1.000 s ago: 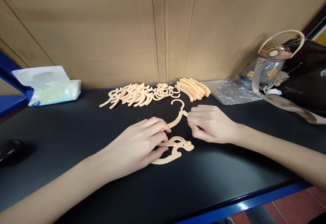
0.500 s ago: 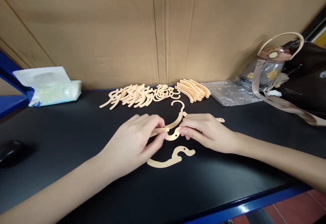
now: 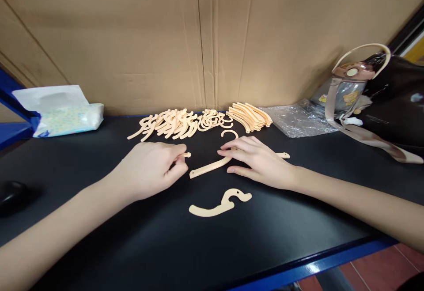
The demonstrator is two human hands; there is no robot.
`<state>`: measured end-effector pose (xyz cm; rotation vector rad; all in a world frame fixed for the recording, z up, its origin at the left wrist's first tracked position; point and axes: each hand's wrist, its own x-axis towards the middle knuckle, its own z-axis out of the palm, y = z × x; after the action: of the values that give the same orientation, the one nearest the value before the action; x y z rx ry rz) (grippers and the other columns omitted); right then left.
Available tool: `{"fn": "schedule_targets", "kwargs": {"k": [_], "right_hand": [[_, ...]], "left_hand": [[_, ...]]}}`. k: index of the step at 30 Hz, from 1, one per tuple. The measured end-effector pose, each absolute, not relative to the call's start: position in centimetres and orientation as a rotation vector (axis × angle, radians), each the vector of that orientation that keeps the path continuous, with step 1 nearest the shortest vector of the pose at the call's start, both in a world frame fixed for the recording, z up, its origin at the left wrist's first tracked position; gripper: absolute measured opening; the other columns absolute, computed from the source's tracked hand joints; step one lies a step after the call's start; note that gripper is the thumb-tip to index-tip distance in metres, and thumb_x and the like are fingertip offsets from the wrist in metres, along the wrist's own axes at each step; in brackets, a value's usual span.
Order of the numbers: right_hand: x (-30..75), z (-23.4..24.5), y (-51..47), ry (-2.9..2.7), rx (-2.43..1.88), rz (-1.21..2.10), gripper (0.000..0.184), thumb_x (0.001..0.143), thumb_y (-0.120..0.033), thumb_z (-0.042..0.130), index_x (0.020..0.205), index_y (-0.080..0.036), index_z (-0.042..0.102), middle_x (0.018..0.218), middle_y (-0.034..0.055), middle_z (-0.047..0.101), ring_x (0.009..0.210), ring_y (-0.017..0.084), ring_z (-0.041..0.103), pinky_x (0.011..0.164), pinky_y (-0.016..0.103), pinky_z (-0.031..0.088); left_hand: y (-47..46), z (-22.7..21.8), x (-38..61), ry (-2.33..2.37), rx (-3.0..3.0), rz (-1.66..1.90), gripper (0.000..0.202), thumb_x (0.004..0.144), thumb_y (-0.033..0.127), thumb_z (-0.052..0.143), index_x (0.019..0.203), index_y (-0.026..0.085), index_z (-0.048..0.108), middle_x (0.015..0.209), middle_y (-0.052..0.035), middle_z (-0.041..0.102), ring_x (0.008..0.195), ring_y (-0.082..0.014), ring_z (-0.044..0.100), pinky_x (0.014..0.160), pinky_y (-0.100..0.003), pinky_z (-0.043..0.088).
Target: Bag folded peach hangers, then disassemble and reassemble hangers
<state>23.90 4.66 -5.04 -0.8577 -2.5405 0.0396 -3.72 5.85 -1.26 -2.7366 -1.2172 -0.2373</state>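
Note:
My left hand [image 3: 155, 167] is closed on a cream curved piece [image 3: 187, 154]; just its tip shows past the fingers, the rest hidden in the fist. To the right, my right hand [image 3: 260, 163] lies with fingers stretched over the middle of a cream clothes hanger [image 3: 212, 166], seemingly touching it. The hanger lies flat, its hook [image 3: 229, 132] showing beyond the fingers and its right arm's end [image 3: 283, 155] past the knuckles. Nearer me, a flat swan-shaped piece [image 3: 212, 212] with a small hole in its head rests on the black table [image 3: 159, 247].
At the back stand piles of swan-shaped pieces [image 3: 179, 123], hooks [image 3: 210, 121] and hanger arms [image 3: 251, 116]. A plastic bag [image 3: 298, 121], strapped bottle [image 3: 351, 88] and black bag [image 3: 397, 110] sit right. Tissues [image 3: 69, 116] and a mouse [image 3: 11, 196] are left. Cardboard [image 3: 132, 39] stands behind.
My left hand has moved left, away from the right hand, taking the curved piece with it. My right hand has let go of that piece and spread its fingers over the hanger.

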Motion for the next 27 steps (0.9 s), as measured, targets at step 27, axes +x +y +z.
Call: {"fn": "schedule_targets", "kwargs": {"k": [27], "right_hand": [[24.4, -5.3, 5.5, -2.393, -0.872, 0.442, 0.009, 0.097, -0.027, 0.061, 0.096, -0.019, 0.066, 0.092, 0.0011, 0.069, 0.091, 0.018, 0.059, 0.089, 0.034, 0.039]], "left_hand": [[6.6, -3.3, -3.6, -1.204, -3.034, -0.131, 0.045, 0.099, 0.057, 0.035, 0.071, 0.023, 0.036, 0.055, 0.0038, 0.046, 0.047, -0.0164, 0.046, 0.051, -0.029, 0.026]]}}
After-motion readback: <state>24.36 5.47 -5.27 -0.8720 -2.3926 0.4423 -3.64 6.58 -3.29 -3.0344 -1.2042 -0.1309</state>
